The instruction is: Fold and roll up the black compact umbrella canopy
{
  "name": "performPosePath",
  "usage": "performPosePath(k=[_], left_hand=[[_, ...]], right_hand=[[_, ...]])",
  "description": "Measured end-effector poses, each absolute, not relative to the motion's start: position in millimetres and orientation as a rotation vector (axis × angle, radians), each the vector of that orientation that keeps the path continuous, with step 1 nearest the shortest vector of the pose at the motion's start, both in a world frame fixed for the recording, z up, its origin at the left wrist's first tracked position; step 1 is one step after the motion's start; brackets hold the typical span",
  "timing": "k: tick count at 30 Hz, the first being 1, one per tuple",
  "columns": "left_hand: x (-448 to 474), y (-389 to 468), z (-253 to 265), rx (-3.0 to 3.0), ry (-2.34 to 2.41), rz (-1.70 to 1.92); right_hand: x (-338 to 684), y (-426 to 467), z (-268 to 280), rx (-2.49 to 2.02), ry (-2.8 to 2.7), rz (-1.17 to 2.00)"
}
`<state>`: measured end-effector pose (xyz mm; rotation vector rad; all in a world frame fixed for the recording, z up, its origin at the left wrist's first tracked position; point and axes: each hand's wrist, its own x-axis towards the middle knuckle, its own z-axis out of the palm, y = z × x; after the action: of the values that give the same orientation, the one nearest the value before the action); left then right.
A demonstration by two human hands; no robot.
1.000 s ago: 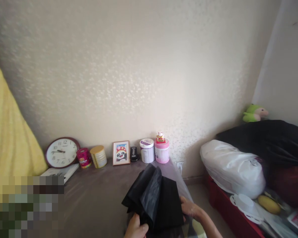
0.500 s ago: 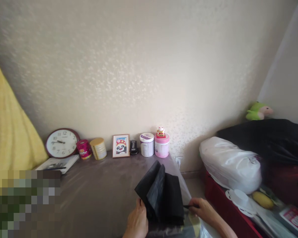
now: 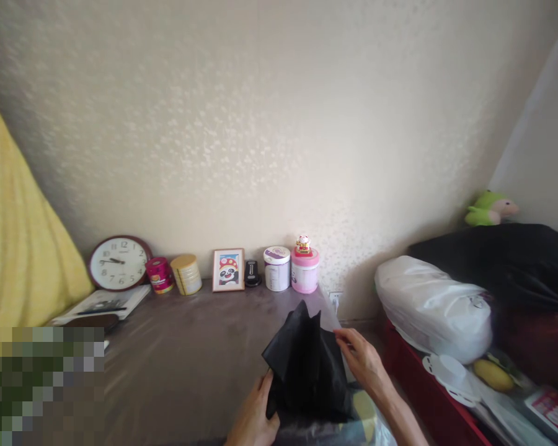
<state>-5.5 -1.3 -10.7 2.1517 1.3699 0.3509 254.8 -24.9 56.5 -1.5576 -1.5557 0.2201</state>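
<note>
A black bag of thin, creased material stands partly unfolded near the front right of the table, its top edge rising in uneven points. My left hand is closed around its lower left side, thumb against the outside. At the upper right edge, my right hand pinches the material between thumb and fingers. The bag's inside and bottom are hidden from me. Clear plastic with yellow patches lies beside the bag, under my right forearm.
Along the wall stand a clock, a magenta tin, a yellow-lidded can, a panda picture frame and two lidded tubs, one topped by a cat figurine. On the right are a stuffed white bag and a red box.
My right hand has moved up from a black strip at the bag's right side to its upper edge. The bag has spread wider at the base. My left hand keeps its hold.
</note>
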Motion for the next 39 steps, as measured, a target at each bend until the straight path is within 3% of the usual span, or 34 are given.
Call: performPosePath(k=[10,17,23,39], left_hand=[[18.4,-19.1,-3.0,2.271,1.595,0.093],[21.8,-22.6,1.6,2.319,1.616,0.018],[29.0,-26.3,8.1,2.36,1.648,-0.084],[20.5,-20.9,-40.6,2.42,1.612,0.138]], right_hand=[[205.6,-3.0,71.9,-1.766,-2.11,-0.196],[204.1,-2.2,80.4,-1.84,-2.138,-0.314],[191.7,18.5,73.7,-1.817,-1.987,-0.181],[172.5,57.6,16.6,-1.533,-1.925,0.283]])
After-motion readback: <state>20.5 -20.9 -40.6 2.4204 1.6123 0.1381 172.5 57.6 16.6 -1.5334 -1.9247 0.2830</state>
